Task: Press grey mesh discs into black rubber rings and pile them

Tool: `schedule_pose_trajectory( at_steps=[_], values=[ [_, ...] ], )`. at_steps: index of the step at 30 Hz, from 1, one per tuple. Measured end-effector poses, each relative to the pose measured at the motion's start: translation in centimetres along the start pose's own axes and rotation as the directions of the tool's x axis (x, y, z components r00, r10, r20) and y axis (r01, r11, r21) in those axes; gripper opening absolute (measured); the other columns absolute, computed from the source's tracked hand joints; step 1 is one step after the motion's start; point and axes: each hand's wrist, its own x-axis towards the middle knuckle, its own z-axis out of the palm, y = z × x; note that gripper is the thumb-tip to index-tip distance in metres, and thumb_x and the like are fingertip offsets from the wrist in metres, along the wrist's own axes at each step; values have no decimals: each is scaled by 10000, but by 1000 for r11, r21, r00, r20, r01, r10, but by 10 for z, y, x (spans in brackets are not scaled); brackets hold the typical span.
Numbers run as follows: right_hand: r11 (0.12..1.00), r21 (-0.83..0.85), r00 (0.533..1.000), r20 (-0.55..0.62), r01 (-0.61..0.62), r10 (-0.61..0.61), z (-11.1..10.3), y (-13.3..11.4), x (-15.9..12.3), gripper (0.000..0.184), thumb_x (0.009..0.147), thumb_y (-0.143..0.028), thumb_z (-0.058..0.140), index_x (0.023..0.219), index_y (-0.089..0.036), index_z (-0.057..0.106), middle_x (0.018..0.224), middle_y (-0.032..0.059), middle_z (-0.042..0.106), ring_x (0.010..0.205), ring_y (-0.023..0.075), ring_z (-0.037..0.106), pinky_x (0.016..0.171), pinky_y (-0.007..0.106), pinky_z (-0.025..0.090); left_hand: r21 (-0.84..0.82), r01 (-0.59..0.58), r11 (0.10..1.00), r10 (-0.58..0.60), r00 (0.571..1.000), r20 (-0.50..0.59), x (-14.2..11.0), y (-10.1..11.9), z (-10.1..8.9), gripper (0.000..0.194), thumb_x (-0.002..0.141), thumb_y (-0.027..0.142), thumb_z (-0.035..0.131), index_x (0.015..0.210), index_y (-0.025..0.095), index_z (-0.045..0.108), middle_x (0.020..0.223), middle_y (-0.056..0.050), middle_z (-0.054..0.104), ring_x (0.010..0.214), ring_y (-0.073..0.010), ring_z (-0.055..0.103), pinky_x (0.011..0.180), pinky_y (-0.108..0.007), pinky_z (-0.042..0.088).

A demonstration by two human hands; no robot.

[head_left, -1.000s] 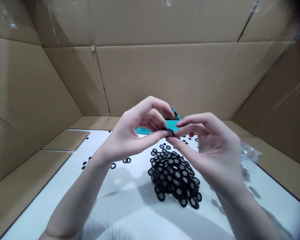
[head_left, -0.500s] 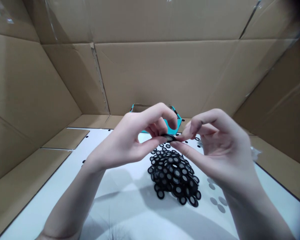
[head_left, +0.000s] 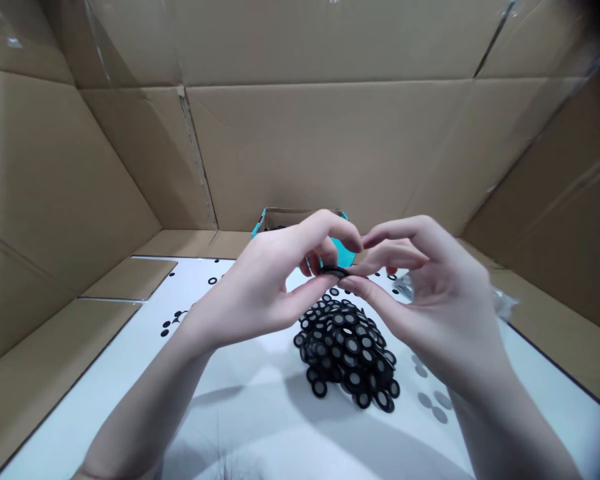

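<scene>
Above the table, my left hand (head_left: 293, 270) and my right hand (head_left: 420, 273) come together, each pinching the same small black ring with a pale centre (head_left: 335, 272) between thumb and fingers. The ring is seen nearly edge-on, and fingertips cover part of it. Just below and nearer to me lies a heap of black rings with grey centres (head_left: 347, 350) on the white table (head_left: 240, 413). Several loose grey discs (head_left: 433, 403) lie flat to the right of the heap, beside my right forearm.
A turquoise-edged box (head_left: 347, 252) stands behind my hands, partly hidden. Crumpled clear plastic (head_left: 504, 303) lies at the right. Black discs (head_left: 167, 327) are scattered at the left. Cardboard walls (head_left: 330, 147) enclose the table at the back and both sides.
Both hands keep their pinch on the ring, which now looks more edge-on. My right hand has shifted slightly left, and its index finger now reaches the left hand's index finger.
</scene>
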Motion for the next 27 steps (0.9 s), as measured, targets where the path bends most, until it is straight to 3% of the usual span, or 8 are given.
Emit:
schedule_pose_trajectory(
  at_steps=[8,11,19,27],
  values=[
    [988,151,999,-7,-40,41,6,-2,-2,305,779,-110,723,877,-282,490,686,-76,583,704,160,656,699,348,518,115,46,992,-54,996,70,-3,4,-1,249,912,6,504,1053,210,517,914,5,624,757,-93,634,677,-211,539],
    [994,108,1000,5,-28,28,8,-1,-3,285,784,-90,702,860,-275,499,722,-68,583,704,150,655,680,338,505,133,56,990,-67,995,79,-3,4,-3,273,904,-12,503,1063,209,522,913,13,647,741,-83,638,672,-197,538],
    [1000,-9,999,44,-15,15,1,-1,1,277,800,-153,741,933,-297,545,732,-60,714,743,186,728,739,372,524,-28,64,998,-62,996,61,0,0,-3,260,895,24,570,1098,185,540,889,20,665,741,-68,655,670,-166,563],
    [999,20,996,87,-39,37,-2,2,3,227,817,-164,714,919,-286,551,655,-74,641,631,158,622,675,355,476,-14,26,1000,-26,1000,-7,0,0,8,286,912,19,545,1115,218,509,917,14,650,776,-82,650,737,-205,561]
  ],
)
